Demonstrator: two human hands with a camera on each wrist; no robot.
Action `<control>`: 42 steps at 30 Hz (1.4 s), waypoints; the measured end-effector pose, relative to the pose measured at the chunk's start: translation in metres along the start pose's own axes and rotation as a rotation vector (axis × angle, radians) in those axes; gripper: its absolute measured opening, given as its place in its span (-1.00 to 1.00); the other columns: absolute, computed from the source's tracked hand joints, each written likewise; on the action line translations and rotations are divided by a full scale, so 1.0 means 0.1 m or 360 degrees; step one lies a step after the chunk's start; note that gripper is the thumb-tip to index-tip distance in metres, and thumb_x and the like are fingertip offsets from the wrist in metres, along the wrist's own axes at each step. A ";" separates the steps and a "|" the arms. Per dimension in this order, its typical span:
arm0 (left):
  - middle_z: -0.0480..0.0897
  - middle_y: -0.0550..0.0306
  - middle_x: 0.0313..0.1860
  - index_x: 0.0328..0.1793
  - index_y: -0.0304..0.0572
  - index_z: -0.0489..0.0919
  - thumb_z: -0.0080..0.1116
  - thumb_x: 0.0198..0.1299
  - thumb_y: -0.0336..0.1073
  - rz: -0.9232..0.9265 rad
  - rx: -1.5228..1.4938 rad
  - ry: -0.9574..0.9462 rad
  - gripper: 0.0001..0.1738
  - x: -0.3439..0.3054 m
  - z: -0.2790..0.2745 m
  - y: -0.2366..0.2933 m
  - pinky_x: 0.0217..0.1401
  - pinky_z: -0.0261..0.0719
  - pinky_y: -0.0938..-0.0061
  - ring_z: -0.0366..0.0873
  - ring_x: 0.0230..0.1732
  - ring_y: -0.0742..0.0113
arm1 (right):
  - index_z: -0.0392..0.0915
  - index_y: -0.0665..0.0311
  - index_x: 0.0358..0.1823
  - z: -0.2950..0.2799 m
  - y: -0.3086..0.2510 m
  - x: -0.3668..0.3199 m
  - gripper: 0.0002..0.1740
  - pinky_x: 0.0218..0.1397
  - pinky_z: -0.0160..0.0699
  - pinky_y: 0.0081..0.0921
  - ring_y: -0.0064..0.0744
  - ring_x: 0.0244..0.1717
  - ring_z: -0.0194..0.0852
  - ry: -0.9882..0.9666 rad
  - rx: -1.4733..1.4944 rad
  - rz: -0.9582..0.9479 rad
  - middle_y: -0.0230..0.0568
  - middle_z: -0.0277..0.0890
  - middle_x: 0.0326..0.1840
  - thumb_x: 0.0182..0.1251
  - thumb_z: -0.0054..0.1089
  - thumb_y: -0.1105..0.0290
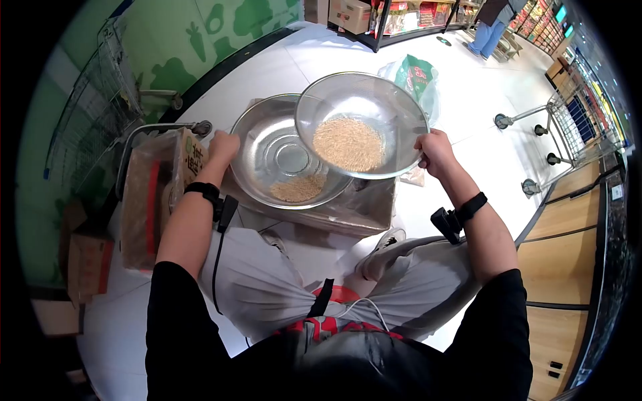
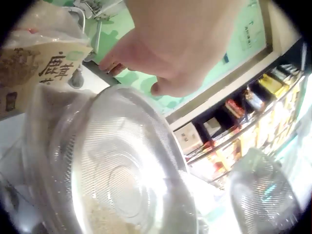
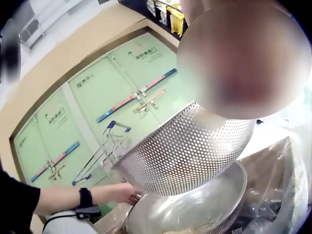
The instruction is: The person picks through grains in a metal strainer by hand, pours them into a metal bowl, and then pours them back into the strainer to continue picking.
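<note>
My right hand (image 1: 438, 152) grips the rim of a perforated metal colander (image 1: 408, 110), raised and tilted, with a heap of small tan grains (image 1: 348, 144) in it. A blurred patch covers that hand in the right wrist view. Below and to the left sits a wider metal colander (image 1: 257, 144), partly overlapped by the raised one, with a smaller pile of grains (image 1: 299, 188) near its front. At this lower colander's left rim is my left hand (image 1: 224, 146), fingers loosely curled. In the left wrist view a gap shows between that hand (image 2: 170, 58) and the rim.
The lower colander rests over a plastic-lined box (image 1: 361, 210) between my feet. A second lined carton (image 1: 150, 200) stands on the left by a cart (image 1: 93, 100). A green-and-white bag (image 1: 418, 80) lies behind. Another cart (image 1: 568, 134) and a standing person (image 1: 493, 33) are at right.
</note>
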State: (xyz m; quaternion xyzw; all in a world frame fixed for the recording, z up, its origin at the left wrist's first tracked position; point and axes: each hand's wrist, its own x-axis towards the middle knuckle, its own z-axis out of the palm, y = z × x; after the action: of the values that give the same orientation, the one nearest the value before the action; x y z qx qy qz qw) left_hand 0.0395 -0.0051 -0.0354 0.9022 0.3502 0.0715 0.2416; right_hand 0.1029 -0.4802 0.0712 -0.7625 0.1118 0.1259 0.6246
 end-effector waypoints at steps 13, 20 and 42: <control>0.61 0.08 -0.34 0.13 -0.24 0.54 0.09 0.30 0.00 0.0135 -0.1080 -0.1099 -0.52 -1.07 -0.77 1.05 -0.67 0.53 0.51 0.59 -0.54 0.37 | 0.48 0.41 -0.24 0.26 -0.07 -0.13 -0.79 -0.79 0.11 -0.47 -0.47 -0.76 0.11 -0.0152 -0.0005 0.0042 -0.24 0.31 -0.55 0.07 -0.05 0.63; 0.62 -0.09 -0.17 0.21 -0.42 0.41 0.06 0.07 -0.46 0.0142 -0.1229 -0.1275 -0.49 -1.25 -0.73 1.11 -0.56 0.74 0.32 0.70 -0.37 0.19 | 0.51 0.42 -0.20 0.27 -0.08 -0.22 -0.76 -0.79 0.14 -0.45 -0.47 -0.75 0.20 -0.0274 -0.0087 -0.0057 -0.25 0.34 -0.57 0.09 -0.06 0.61; 0.65 0.00 -0.24 0.17 -0.40 0.49 0.09 0.02 -0.53 0.0159 -0.1301 -0.1040 -0.51 -1.49 -0.66 1.01 -0.51 0.68 0.43 0.69 -0.39 0.29 | 0.24 0.38 0.34 0.19 0.11 -0.10 -0.50 -0.17 0.75 -0.26 -0.22 -0.15 0.65 -0.0544 -0.0243 0.0200 -0.03 0.51 0.01 0.37 -0.05 0.50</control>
State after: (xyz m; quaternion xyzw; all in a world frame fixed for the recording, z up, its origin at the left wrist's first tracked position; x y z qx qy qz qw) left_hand -0.0310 -0.1432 0.0775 0.7251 0.1566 -0.0715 0.6667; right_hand 0.0886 -0.4633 0.0612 -0.7668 0.0416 0.3006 0.5656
